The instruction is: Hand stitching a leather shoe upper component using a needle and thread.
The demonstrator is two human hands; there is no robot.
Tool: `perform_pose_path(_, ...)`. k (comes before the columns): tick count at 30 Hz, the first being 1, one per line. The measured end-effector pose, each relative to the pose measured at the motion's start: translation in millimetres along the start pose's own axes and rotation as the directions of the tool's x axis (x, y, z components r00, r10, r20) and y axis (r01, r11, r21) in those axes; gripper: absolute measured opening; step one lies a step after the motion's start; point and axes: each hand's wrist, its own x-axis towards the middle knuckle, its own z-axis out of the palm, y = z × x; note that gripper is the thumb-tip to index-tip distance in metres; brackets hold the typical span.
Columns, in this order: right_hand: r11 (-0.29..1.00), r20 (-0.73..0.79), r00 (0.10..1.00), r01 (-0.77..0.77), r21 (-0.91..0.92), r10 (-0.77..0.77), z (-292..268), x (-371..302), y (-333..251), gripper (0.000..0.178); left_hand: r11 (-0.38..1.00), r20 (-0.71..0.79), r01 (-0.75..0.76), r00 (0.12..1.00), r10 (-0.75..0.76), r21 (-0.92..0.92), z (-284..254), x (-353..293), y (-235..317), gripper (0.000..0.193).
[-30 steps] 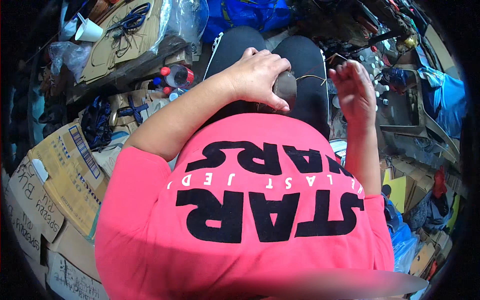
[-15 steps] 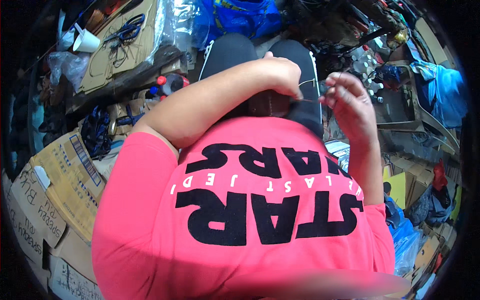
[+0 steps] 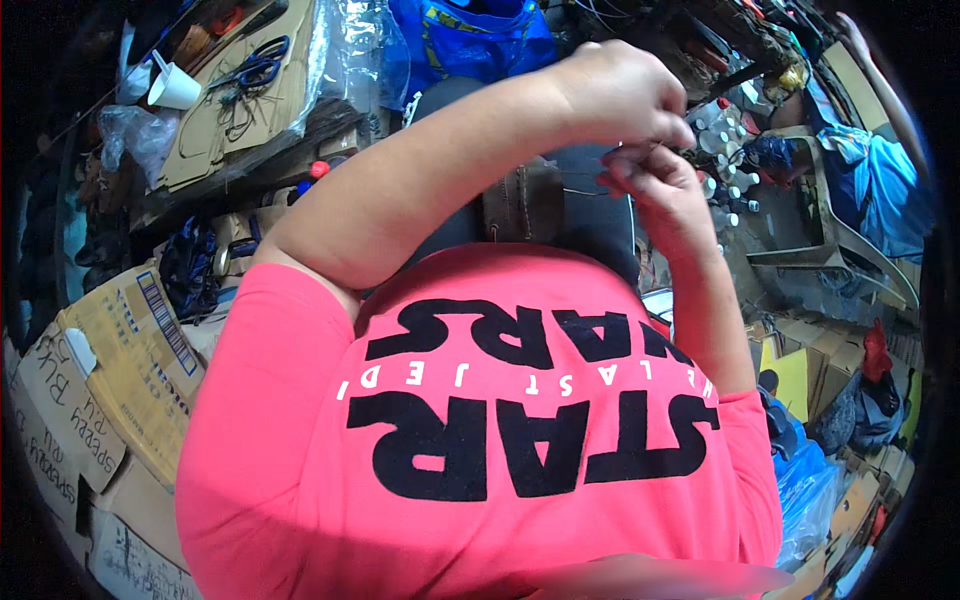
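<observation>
A brown leather-like piece (image 3: 525, 200) with a stitched seam lies on my lap between my dark-clothed thighs, partly covered by my left forearm. Thin thread (image 3: 585, 192) runs from it toward my hands. My left hand (image 3: 630, 100) is closed and sits just beyond my right hand, its fingertips close to the other's; they seem to grip thread. My right hand (image 3: 660, 190) is pinched shut on thread, right of the leather piece and above my right thigh. Whether a needle is among the fingers cannot be made out.
Scissors (image 3: 258, 70) lie on flat cardboard (image 3: 205, 135) at far left, near a white cup (image 3: 174, 86). A blue bag (image 3: 480, 45) is ahead. Plastic bottles (image 3: 728, 180) cluster right of my hands. Cardboard boxes (image 3: 125, 350) fill the left side. Another person's bare arm (image 3: 885, 85) seems to show far right.
My left hand has risen from the leather piece and moved right and farther out, reaching my right hand. My right hand has shifted slightly left. An arm-like shape has appeared at far right.
</observation>
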Motion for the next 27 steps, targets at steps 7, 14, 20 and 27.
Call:
perform_pose_path(7,0.946,-0.008,0.999,0.042,0.322,-0.042,-37.1,-8.5,-4.0,0.019,0.875,0.387,0.202,0.922,-0.018,-0.439,17.3,-49.9,-56.6,0.017)
perform_pose_path(14,0.847,-0.199,0.979,-0.075,-0.527,-0.037,-20.7,-2.5,-8.1,0.011,0.890,0.202,0.278,0.955,-0.216,-0.361,14.0,-66.7,-49.2,0.015)
perform_pose_path(20,0.948,-0.332,0.894,0.243,-0.207,-0.302,6.0,14.4,-10.9,0.012,0.616,-0.093,0.085,0.963,-0.251,-0.783,35.4,-55.7,-43.9,0.020)
perform_pose_path(27,0.943,-0.275,0.924,0.191,-0.271,-0.266,1.4,-16.6,21.6,0.015,0.342,-0.287,-0.132,0.843,-0.456,-0.930,36.8,-53.7,-64.9,0.017)
